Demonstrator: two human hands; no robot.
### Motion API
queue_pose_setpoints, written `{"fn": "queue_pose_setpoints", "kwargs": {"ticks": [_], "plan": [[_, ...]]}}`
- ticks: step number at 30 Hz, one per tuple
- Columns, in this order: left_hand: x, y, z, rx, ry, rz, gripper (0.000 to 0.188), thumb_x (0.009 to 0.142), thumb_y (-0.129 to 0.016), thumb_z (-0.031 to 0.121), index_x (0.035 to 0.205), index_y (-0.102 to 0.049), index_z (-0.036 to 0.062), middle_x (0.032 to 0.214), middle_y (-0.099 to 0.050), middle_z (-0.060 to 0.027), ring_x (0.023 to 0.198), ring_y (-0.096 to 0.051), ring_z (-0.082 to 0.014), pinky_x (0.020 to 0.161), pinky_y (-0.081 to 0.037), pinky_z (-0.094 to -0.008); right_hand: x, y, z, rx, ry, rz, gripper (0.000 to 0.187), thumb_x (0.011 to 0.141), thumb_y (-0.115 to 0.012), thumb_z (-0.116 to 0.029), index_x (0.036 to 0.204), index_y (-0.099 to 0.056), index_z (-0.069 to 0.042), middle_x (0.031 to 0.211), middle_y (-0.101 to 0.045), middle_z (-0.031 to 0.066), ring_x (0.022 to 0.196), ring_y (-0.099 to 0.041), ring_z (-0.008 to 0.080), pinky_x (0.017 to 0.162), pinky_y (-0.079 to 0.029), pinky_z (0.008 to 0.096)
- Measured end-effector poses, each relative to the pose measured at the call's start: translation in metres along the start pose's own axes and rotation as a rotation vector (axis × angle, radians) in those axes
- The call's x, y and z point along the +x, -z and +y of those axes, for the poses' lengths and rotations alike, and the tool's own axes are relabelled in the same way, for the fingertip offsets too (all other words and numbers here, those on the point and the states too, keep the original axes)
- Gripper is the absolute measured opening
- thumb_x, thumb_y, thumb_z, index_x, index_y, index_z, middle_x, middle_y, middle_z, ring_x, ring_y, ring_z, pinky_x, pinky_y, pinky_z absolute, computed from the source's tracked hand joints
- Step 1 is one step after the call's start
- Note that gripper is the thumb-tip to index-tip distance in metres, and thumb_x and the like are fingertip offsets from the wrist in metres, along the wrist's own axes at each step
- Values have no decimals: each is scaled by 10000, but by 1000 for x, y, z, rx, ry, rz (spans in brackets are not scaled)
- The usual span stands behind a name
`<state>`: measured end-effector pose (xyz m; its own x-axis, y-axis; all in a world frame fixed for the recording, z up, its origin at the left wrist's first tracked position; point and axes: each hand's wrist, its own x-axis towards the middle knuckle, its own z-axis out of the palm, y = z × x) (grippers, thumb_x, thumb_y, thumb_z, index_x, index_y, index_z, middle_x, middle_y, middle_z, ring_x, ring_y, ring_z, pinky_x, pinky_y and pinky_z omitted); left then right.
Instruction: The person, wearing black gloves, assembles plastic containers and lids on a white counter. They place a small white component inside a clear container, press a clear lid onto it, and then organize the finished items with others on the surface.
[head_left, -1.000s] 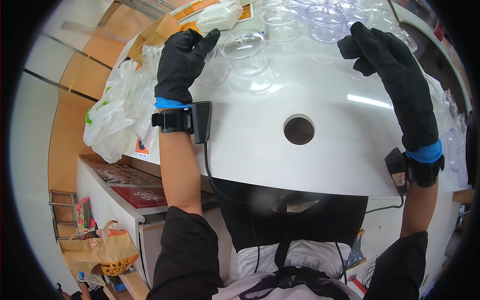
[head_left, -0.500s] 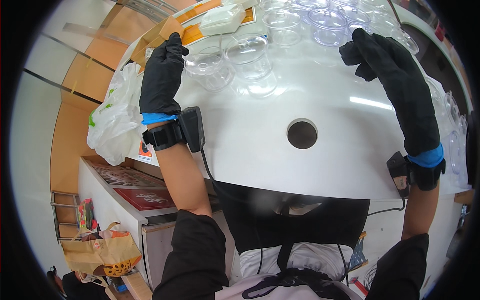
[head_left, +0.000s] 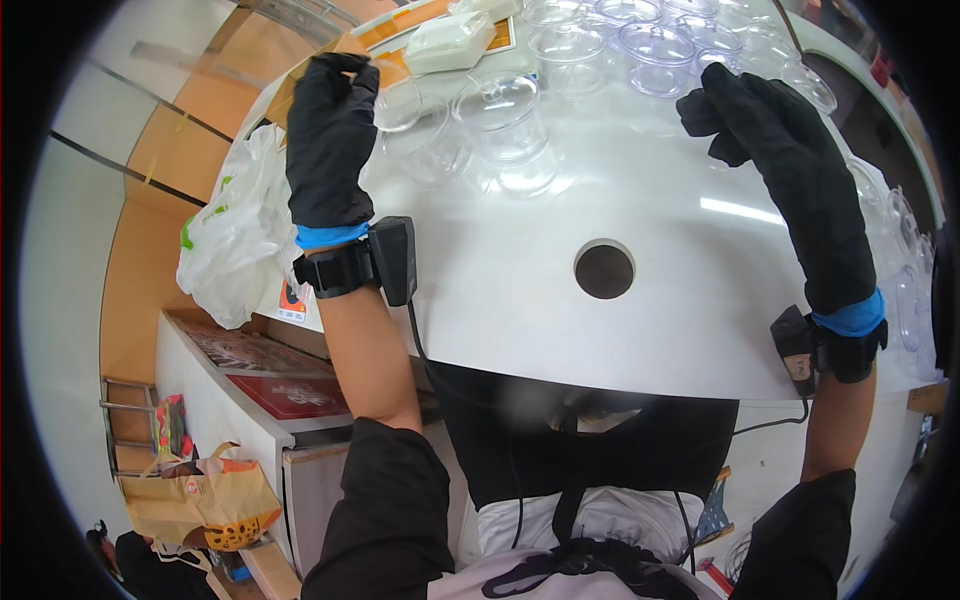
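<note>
My left hand (head_left: 335,140), in a black glove, is pinched closed at the back left of the table. Its fingertips hold the rim of a clear round lid (head_left: 400,104), which is tilted up over a clear plastic cup (head_left: 430,155). Just right of that cup stands another clear cup (head_left: 508,125) with a lid on it. My right hand (head_left: 795,180), also gloved in black, hovers above the right side of the table. Its fingers are curled in and nothing shows in them. A lidded clear cup (head_left: 655,65) is nearest to it.
More clear cups (head_left: 570,55) crowd the back of the white table (head_left: 480,290), which has a round hole (head_left: 604,270). A white packet (head_left: 450,42) lies at the back left. At the left edge hangs a white plastic bag (head_left: 235,245). Below stands a paper bag (head_left: 205,505).
The lid in my left hand has come up and tilted off the left cup. My left hand has turned slightly at the wrist. The right hand has barely moved.
</note>
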<state>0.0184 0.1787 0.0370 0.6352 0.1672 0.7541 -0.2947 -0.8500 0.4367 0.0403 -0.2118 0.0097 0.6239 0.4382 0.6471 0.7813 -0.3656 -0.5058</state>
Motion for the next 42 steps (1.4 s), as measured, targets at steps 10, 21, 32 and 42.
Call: {"fn": "queue_pose_setpoints", "kwargs": {"ticks": [10, 21, 32, 42], "plan": [[-45, -49, 136, -181, -596, -278, 337, 815, -824, 145, 1113, -682, 82, 1022, -722, -86, 884, -700, -234, 779, -546, -337, 8, -24, -42, 1292, -622, -341, 642, 982, -526, -597, 1114, -656, 17, 962, -694, 141, 880, -684, 209, 797, -568, 333], [-45, -52, 131, -520, -255, -549, 864, 655, -923, 111, 1403, -499, 30, 1397, -550, -128, 1309, -505, -243, 1106, -411, -359, 3, -14, -34, 1134, -575, -271, 419, 995, -617, -402, 1057, -660, 9, 905, -698, 100, 854, -684, 190, 763, -553, 302], [-39, -40, 132, -352, -310, -630, 726, 704, -875, 171, 1352, -566, 62, 1366, -601, -100, 1242, -550, -255, 1062, -425, -371, -4, -16, -36, 1184, -586, -256, 395, 989, -619, -413, 1129, -677, -48, 853, -700, 46, 736, -630, 91, 666, -491, 226], [-9, 21, 14, -13, 335, -463, 576, 812, -819, 292, 1273, -637, -1, 1185, -688, -115, 1091, -619, -183, 948, -471, -309, -3, -8, -11, 849, -231, -171, 480, 1099, -335, -340, 1513, -393, -105, 1213, -661, 169, 954, -693, 216, 783, -581, 307]]}}
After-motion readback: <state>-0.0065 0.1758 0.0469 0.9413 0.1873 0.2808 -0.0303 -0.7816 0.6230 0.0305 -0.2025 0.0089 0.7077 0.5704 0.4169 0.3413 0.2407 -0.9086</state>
